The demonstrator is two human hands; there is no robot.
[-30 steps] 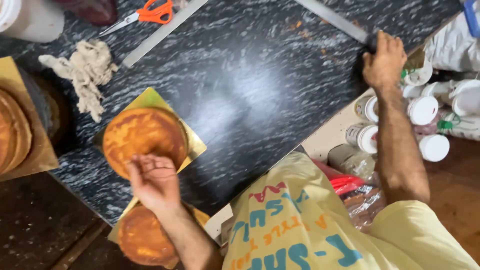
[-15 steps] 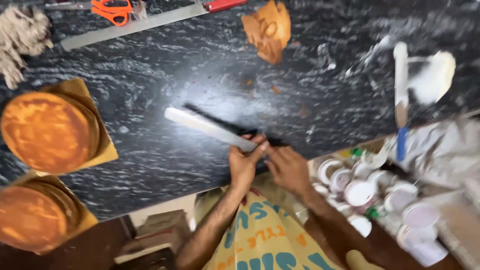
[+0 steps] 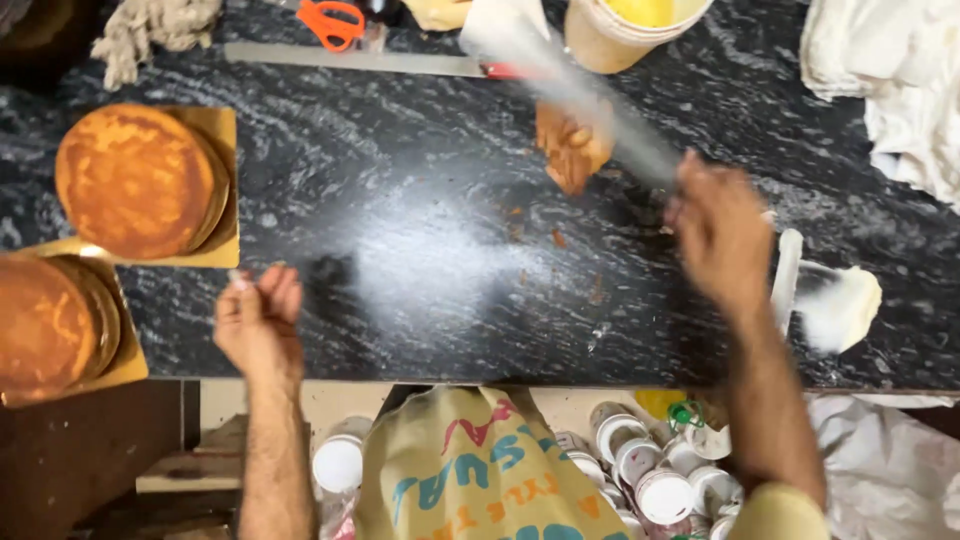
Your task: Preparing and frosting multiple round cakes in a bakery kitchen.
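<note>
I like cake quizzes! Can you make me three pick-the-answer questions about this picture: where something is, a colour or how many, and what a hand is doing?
1. Where are the orange-handled scissors?
A. top edge of the black counter
B. on a cake
C. in the left hand

2. How many round brown cakes sit on gold boards?
A. one
B. two
C. four

3. What is the right hand doing?
A. resting flat
B. gripping a long blurred knife
C. holding a cup

Answers:
1 A, they lie at the far edge.
2 B, cake and cake at the left.
3 B, its fingers wrap the handle.
</note>
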